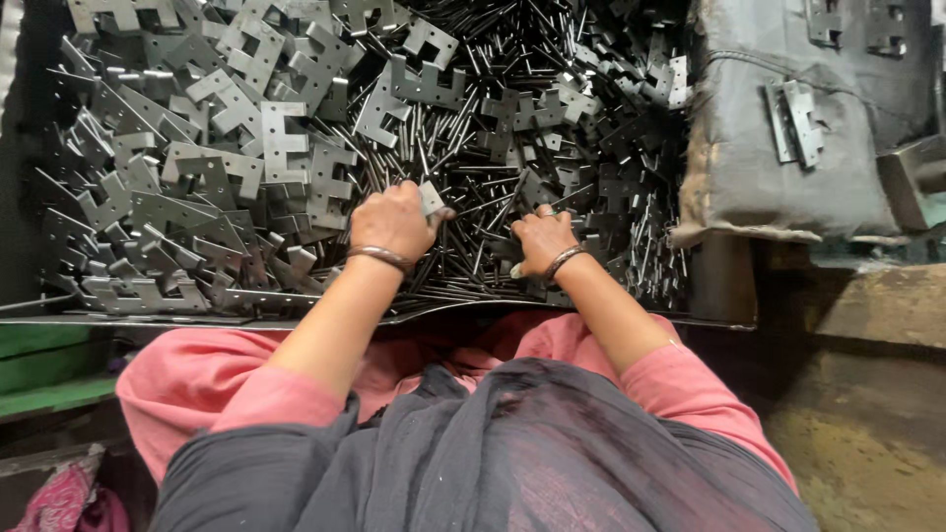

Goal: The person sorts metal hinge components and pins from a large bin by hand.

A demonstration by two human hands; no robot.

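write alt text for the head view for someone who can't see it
Seen from above, a person's left hand pinches a small flat metal plate while the right hand rests on a heap of thin metal pins. Notched grey hinge leaves fill the tray to the left; a grey sack with assembled hinges sits at right.

Both arms reach forward; left hand (392, 223) and right hand (540, 239) knuckles-up, fingers curled
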